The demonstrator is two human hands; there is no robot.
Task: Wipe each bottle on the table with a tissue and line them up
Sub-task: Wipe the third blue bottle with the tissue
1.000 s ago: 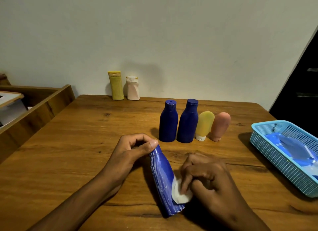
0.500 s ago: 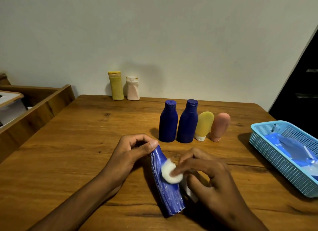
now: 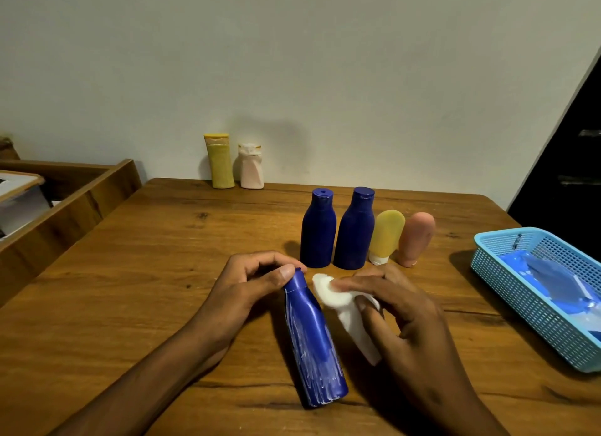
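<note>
Bottle (image 3: pixel 313 341) lies tilted on the table (image 3: pixel 130 289), cap end toward the far side and base toward the person, streaked with white smears along its lower half. The left hand (image 3: pixel 250 286) pinches its cap between thumb and curled fingers and steadies it. The right hand (image 3: pixel 393 309) grips the tissue (image 3: pixel 328 294), wadded under its fingertips with a tail trailing back through the palm. Over the last second the tissue has travelled from the base of the bottle, up across its body, and now sits just beside the neck, off the right side of the blue surface or barely touching it; which of the 2 I cannot tell. That reads as the end of 1 upward stroke. The streaks left on the lower half suggest the wipe is not finished, so another pass, probably with the bottle turned under the left hand, seems needed before it can stand. Behind the hands, 4 bottles already stand in a row: 2 blue bottles (image 3: pixel 318 231) side by side, then a yellow tube (image 3: pixel 387 237) and a pink tube (image 3: pixel 416 239), both leaning a little. The free spot at the left end of that row looks the likely place for this one. At the back edge stand 2 more, a yellow bottle (image 3: pixel 219 162) and a white bottle (image 3: pixel 251 167), seemingly not yet done. A basket (image 3: pixel 520 279) sits at the right.
</note>
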